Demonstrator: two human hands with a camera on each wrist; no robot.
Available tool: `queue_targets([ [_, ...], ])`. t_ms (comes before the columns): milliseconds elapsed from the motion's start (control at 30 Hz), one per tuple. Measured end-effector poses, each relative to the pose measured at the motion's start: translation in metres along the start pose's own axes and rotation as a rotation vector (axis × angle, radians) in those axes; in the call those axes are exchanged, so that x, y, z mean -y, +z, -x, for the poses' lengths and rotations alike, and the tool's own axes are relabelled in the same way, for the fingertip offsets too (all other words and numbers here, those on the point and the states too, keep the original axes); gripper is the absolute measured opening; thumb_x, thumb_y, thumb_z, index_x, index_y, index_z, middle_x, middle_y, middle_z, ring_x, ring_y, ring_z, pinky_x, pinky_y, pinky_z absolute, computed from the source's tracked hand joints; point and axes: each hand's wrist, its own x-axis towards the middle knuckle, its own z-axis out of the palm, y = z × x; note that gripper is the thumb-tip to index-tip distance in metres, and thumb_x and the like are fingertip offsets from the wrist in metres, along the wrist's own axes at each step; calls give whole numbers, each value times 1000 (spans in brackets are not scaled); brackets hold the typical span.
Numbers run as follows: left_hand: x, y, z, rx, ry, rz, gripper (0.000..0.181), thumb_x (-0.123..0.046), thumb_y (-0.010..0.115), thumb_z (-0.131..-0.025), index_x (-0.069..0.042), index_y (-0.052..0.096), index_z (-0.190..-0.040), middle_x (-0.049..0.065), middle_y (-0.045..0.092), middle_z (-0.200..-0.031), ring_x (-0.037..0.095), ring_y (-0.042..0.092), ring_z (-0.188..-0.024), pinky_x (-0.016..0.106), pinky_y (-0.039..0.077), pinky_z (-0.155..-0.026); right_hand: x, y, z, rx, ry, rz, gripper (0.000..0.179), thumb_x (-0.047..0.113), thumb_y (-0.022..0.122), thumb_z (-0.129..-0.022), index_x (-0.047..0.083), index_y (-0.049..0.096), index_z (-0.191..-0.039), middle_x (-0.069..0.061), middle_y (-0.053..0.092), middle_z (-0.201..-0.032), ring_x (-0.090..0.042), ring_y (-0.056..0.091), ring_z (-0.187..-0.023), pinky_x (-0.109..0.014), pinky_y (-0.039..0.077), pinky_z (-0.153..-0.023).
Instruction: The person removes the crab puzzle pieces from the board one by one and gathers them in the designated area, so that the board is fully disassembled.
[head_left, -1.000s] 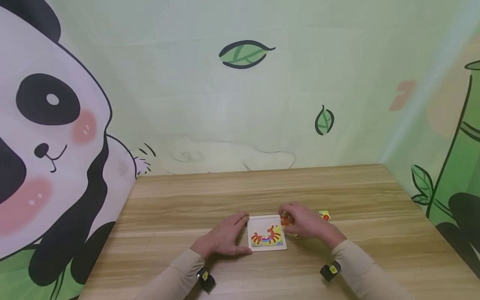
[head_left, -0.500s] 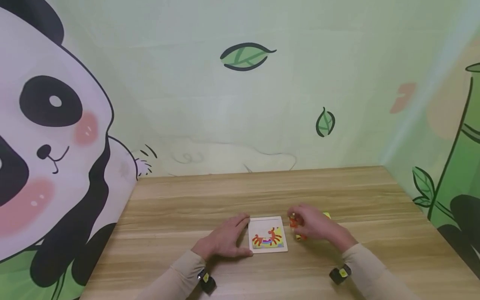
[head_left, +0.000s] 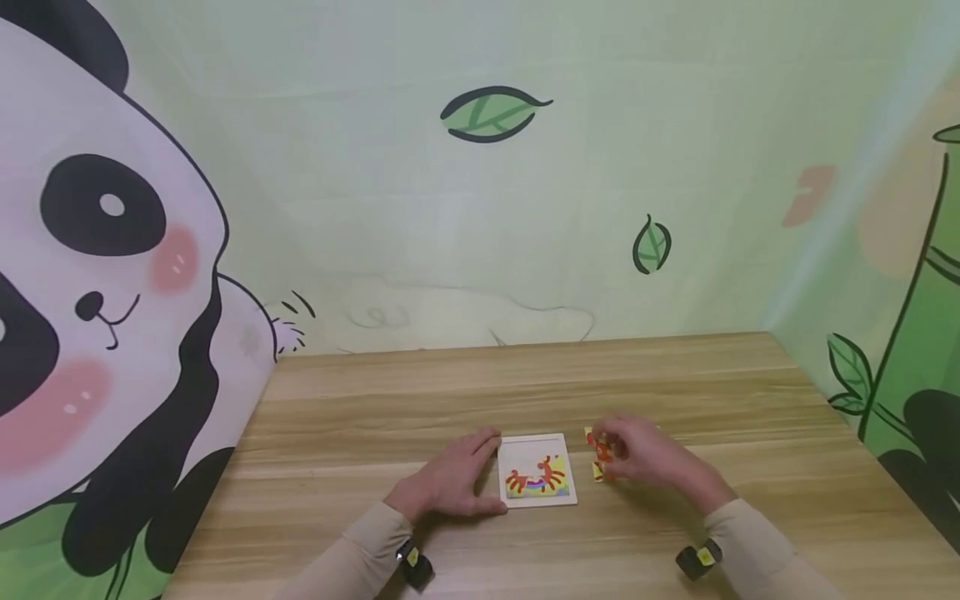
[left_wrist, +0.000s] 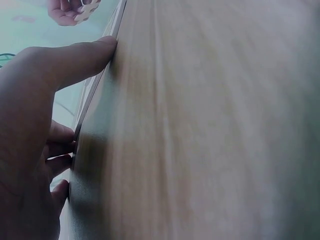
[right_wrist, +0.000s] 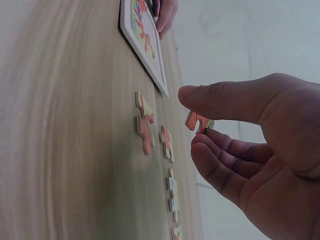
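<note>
My left hand [head_left: 453,475] lies along the left side of a square white puzzle tray [head_left: 574,487], thumb at the near corner and fingertips by the far one. In the left wrist view the left thumb [left_wrist: 82,60] touches the tray's edge. The lower part of the tray holds joined jigsaw pieces [head_left: 555,477] with an orange animal and a rainbow. Right of the tray, my right hand [head_left: 641,454] pinches an orange jigsaw piece [right_wrist: 192,120] between thumb and fingers, raised above the table. Below it, a loose orange and yellow jigsaw piece [right_wrist: 145,127] lies flat.
More loose jigsaw pieces [right_wrist: 167,144] lie in a line on the wooden table [head_left: 375,400] beside the right hand, partly hidden by it in the head view. A wall [head_left: 360,208] with a painted panda and leaves stands behind the table.
My right hand has moved right, from the tray's right edge to over the loose pieces, carrying a jigsaw piece. The left hand and tray have stayed in place.
</note>
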Motion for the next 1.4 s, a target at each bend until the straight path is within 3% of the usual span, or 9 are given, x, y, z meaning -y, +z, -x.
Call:
queue_targets([
  [267,0,1,0,-13,6,11,103,-68,63,-79,-2,31,-150,14,30,-157,29,32,-144,44,30,-118,-7,-2,6,-15,-44,13,43,16,84,-73,8,65,-110,2,59,-91,-13,54,-80,-21,49,-65],
  [633,-1,2,1,13,-19,18,104,-70,61,-79,-4,28,-152,11,27,-159,27,29,-145,43,27,-120,-17,-1,12,-14,-72,22,44,8,82,-70,6,65,-111,1,62,-90,-11,55,-77,-20,50,-64],
  [1400,-2,-1,2,-11,5,13,103,-68,62,-79,-2,30,-151,14,28,-158,29,31,-144,42,29,-119,-28,-2,24,2,-2,14,45,7,84,-69,6,66,-110,4,61,-88,-11,55,-79,-20,51,-65],
])
